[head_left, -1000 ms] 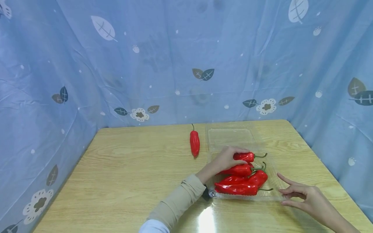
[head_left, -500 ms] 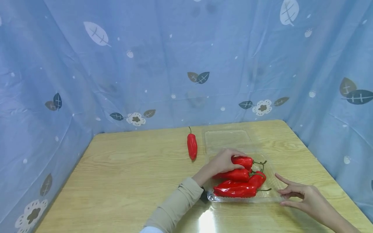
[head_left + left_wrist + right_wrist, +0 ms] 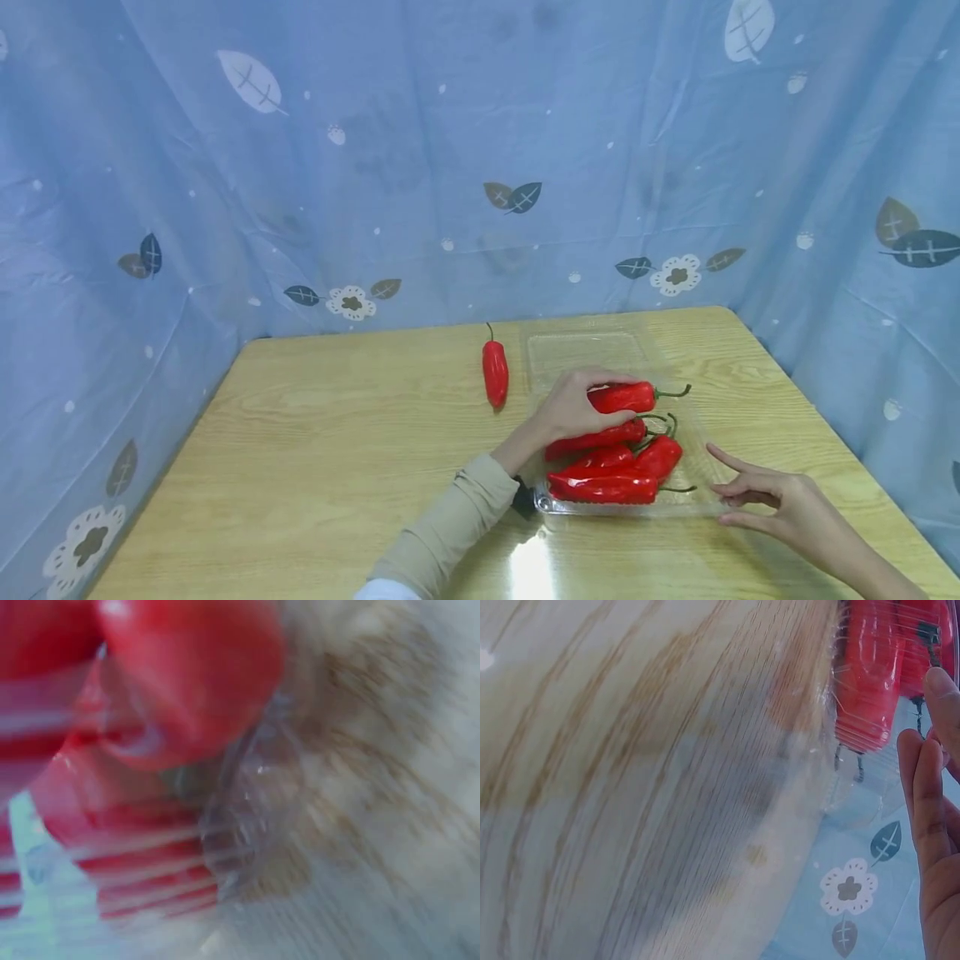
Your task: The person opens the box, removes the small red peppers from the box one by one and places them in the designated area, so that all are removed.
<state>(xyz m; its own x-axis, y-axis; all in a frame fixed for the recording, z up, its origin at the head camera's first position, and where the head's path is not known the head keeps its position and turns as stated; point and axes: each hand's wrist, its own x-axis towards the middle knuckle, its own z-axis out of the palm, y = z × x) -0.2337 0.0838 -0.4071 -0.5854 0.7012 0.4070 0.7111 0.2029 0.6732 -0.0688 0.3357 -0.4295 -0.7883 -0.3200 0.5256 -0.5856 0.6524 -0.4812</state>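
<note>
My left hand (image 3: 573, 408) grips a red chili pepper (image 3: 624, 397) between thumb and fingers, over the far part of a clear plastic clamshell box (image 3: 630, 509). Its green stem points right. Several other red peppers (image 3: 607, 487) lie in the box below and nearer, stems mostly to the right. The left wrist view is blurred, with red peppers (image 3: 202, 667) close to the camera. At the box's near right corner, my right hand (image 3: 787, 508) pinches the rim with thumb and fingers, the index finger extended. The right wrist view has that hand (image 3: 934, 802) beside the box.
A single red pepper (image 3: 495, 373) lies on the wooden table (image 3: 337, 450), left of the box's lid (image 3: 588, 354), which is folded back flat. A small black object (image 3: 525, 500) sits by the box's near left corner. A patterned blue curtain (image 3: 420, 167) surrounds the table.
My left hand has moved the gripped pepper slightly away from the peppers below, opening a gap. The right hand has stayed at the box corner. The head view has shifted a little.
</note>
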